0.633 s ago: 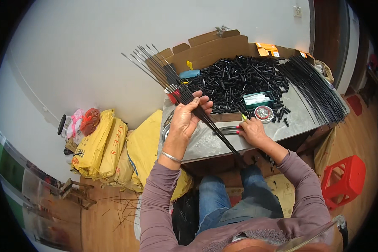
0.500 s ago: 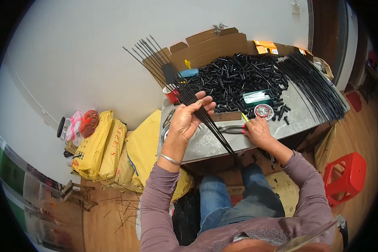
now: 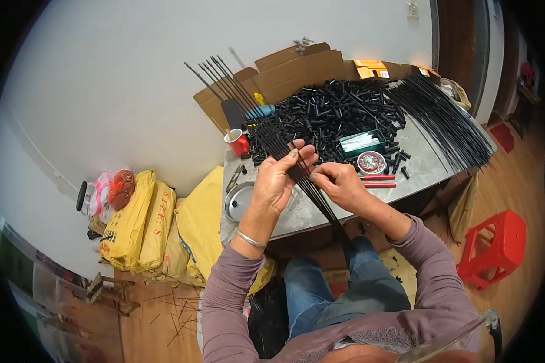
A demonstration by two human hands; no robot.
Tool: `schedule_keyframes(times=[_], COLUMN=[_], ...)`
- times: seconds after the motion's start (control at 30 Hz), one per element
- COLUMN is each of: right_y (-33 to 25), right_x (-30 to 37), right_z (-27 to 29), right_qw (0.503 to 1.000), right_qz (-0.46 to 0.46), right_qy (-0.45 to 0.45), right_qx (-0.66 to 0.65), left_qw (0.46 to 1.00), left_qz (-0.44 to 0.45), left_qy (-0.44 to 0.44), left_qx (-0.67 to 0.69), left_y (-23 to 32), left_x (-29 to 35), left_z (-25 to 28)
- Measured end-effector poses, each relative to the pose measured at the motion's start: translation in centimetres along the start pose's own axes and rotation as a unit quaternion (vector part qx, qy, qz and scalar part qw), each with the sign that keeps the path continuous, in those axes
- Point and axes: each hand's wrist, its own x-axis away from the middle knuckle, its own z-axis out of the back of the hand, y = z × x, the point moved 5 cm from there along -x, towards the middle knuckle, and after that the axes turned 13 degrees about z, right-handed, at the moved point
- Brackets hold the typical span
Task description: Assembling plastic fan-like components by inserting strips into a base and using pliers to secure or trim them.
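Note:
A fanned bundle of long thin black rods [image 3: 271, 138] slants over the table's front edge, its lower ends gathered near my knee. My left hand [image 3: 277, 184] is closed around the middle of it, thumb on top, other fingers beneath. My right hand [image 3: 343, 186] has come up against the bundle's right side, thumb and finger pinched. What lies between those fingertips is too small to make out. Just right of this hand lie red-handled pliers [image 3: 379, 185], below a round tin of small shiny pieces [image 3: 371, 163].
Behind my hands is a large heap of black tubular parts [image 3: 339, 109], backed by cardboard [image 3: 300, 72]. More black rods [image 3: 445, 124] lie at right. A green box [image 3: 362, 143], red cup [image 3: 237, 143] and metal dish [image 3: 238, 201] stand nearby. Yellow sacks [image 3: 130, 224] and a red stool [image 3: 496, 248] flank the table.
My right hand has left the pliers and moved left to the rod bundle. The bright yellow-green item by its fingers is out of sight. My left hand keeps its hold on the rods.

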Motion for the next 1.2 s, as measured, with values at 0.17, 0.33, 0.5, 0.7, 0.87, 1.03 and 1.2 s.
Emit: schedule_keyframes(times=[0.17, 0.33, 0.5, 0.7, 0.87, 1.03, 1.2], right_y=[1.4, 5.8, 12.1, 16.4, 6.6, 4.3, 9.9], right_x=[0.7, -0.7, -2.4, -4.3, -5.0, -2.9, -5.1], right_z=[2.1, 13.2, 24.2, 21.6, 3.4, -4.6, -4.6], right_qw=[0.997, 0.977, 0.88, 0.9, 0.972, 0.925, 0.963], right_qz=[-0.035, -0.052, -0.123, -0.137, 0.084, 0.057, 0.157], right_qy=[0.065, 0.189, 0.187, -0.011, -0.208, -0.287, -0.208], right_qx=[-0.015, 0.089, 0.419, 0.414, -0.066, -0.243, -0.067], left_qw=[0.999, 0.997, 0.996, 0.992, 0.984, 0.976, 0.971], left_qz=[0.012, 0.006, 0.031, 0.053, 0.107, 0.134, 0.083], left_qy=[0.012, 0.042, 0.009, -0.036, -0.079, -0.117, -0.159], left_qx=[-0.029, -0.069, -0.081, -0.106, -0.117, -0.126, -0.158], left_y=[-0.4, 0.7, 1.0, 0.9, 1.0, 0.5, -0.2], left_x=[-0.5, 0.1, 0.1, 0.1, 1.7, 3.5, 5.1], left_z=[0.9, 2.0, 2.7, 0.8, -0.6, -1.1, 0.0])
